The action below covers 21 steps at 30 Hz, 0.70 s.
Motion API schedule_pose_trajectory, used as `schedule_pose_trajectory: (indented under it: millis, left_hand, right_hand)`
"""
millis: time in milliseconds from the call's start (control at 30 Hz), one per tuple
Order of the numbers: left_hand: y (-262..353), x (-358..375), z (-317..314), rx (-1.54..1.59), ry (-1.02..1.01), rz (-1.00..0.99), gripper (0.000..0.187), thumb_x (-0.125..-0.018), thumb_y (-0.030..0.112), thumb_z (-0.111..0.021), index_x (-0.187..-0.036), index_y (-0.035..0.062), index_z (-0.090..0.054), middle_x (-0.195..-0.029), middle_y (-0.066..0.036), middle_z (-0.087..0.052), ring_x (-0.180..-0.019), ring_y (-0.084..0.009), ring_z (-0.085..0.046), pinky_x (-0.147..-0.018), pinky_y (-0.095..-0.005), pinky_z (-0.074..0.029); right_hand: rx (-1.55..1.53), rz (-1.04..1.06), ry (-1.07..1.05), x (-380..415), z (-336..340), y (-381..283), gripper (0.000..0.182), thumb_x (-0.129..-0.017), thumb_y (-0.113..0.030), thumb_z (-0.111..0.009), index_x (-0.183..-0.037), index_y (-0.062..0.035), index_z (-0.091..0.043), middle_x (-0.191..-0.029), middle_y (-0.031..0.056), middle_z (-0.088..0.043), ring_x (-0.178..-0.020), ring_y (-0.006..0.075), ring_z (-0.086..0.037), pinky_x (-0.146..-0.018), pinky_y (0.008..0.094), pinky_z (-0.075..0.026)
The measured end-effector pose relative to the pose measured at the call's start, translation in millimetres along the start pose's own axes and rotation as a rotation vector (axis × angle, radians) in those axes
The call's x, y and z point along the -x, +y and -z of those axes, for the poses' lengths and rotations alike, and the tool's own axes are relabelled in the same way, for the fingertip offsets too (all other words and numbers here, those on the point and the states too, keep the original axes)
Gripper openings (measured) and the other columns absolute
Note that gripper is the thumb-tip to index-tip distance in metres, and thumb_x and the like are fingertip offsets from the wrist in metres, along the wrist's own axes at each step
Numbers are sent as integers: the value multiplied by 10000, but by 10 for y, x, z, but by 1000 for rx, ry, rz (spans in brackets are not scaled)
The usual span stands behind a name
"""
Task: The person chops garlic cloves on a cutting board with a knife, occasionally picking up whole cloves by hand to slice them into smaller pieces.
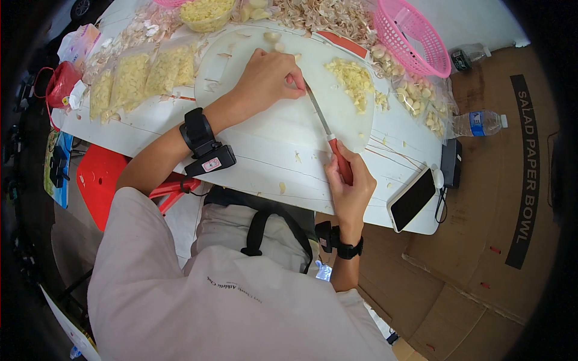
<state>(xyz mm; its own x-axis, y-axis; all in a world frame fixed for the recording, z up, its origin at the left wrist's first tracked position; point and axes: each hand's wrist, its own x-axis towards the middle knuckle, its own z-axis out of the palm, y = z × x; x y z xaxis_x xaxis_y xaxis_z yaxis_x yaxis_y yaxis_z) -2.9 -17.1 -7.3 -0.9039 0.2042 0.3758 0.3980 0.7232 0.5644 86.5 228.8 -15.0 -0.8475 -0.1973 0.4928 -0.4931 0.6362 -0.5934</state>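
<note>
My right hand [352,183] is wrapped round the red handle of a knife [318,110], its blade pointing up and left over the round white cutting board [265,129]. At the blade's tip my left hand [271,78] is closed, thumb and fingers pressed together; what they hold, if anything, is hidden. Whole peeled cloves [272,37] lie just beyond my left hand. Chopped garlic [354,81] forms a pile on the right part of the board. Small pale bits are scattered near the board's front edge.
Bags of chopped garlic [131,78] lie at the left, a filled tub [206,13] behind. Garlic skins [325,17] and a pink basket [412,36] stand at the back. Bagged cloves [415,99], a bottle [478,124] and a phone [412,200] are at the right.
</note>
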Motion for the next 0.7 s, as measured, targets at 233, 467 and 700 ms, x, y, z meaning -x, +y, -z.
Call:
schedule_pose_trajectory:
  millis: [233,467,700]
  left_hand:
    - [-27,1,-18,-1,5,-2,92,-732,208,-801,-771,141,-751,-810,-12,-658,-766,-201,-625,-805,-345,-396]
    - [-8,6,1,-5,-2,3,93,-746,215,-795,-784,140,-756,-824,-16,-659,-791,-206,-632,-835,-356,-382]
    - [-26,10,-17,-15,-5,6,92,-747,218,-789,-784,141,-753,-831,-14,-656,-793,-202,-624,-841,-356,-378]
  right_hand:
    - [7,14,5,4,-9,19,303,-789,-23,-770,-1081,-57,-696,-781,132,-677,-613,225,-661,-574,284,-510]
    - [-24,-1,2,14,3,13,307,-788,-24,-772,-1083,-57,-696,-770,127,-666,-599,227,-649,-563,284,-502]
    - [-20,2,0,25,-7,25,317,-782,-15,-775,-1086,-56,-695,-768,122,-665,-600,216,-650,-563,278,-501]
